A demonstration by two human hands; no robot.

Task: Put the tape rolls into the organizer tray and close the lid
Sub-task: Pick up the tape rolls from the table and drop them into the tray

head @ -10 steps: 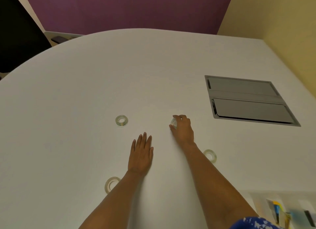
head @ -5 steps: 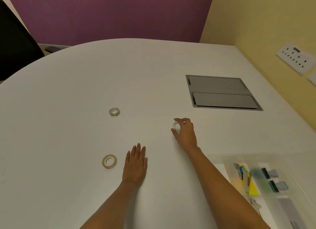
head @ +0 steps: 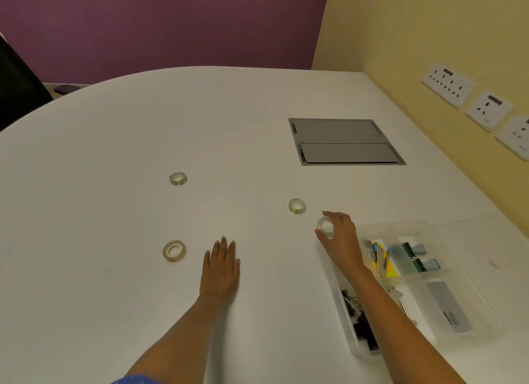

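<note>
My right hand (head: 340, 236) grips a clear tape roll (head: 325, 226) between thumb and fingers, lifted just left of the organizer tray (head: 346, 323). The clear plastic tray lies at the right with its lid (head: 481, 240) open to the far side; it holds binder clips, coloured notes and other small items. Three more tape rolls lie flat on the white table (head: 114, 154): one clear roll (head: 296, 205) just beyond my right hand, one (head: 178, 179) farther left, and a wider roll (head: 174, 250) left of my left hand (head: 220, 266). My left hand rests flat, fingers apart, holding nothing.
A grey recessed cable hatch (head: 345, 141) sits in the table beyond the tray. White wall sockets (head: 483, 108) line the yellow wall at right. A black chair (head: 17, 88) stands past the table's far left edge.
My right hand has lifted a tape roll and carried it right, up to the tray. The view has swung right, bringing the tray and another roll into sight. My left hand stays flat.
</note>
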